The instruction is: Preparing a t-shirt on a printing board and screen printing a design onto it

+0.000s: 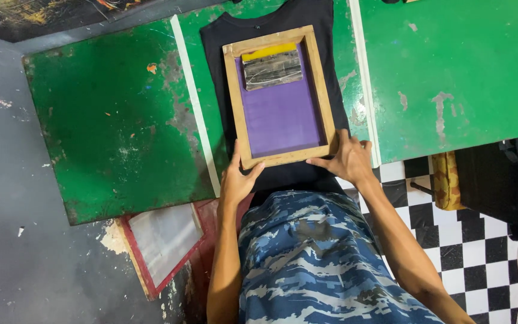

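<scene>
A wooden screen-printing frame (321,84) with purple mesh (280,117) lies on a black T-shirt (216,54) spread over a green board. Inside the frame's far end rests a squeegee (272,67) with a yellow edge and a smeared grey blade. My left hand (237,178) grips the frame's near left corner, thumb on the wooden edge. My right hand (346,159) holds the near right corner, fingers laid along the frame's near rail. Both hands press on the frame.
Worn green tables (109,120) with white stripes flank the shirt on both sides. A red-framed screen (162,240) leans on the floor below the left table. Black-and-white checkered tiles (451,228) and a dark bag (505,186) lie to the right.
</scene>
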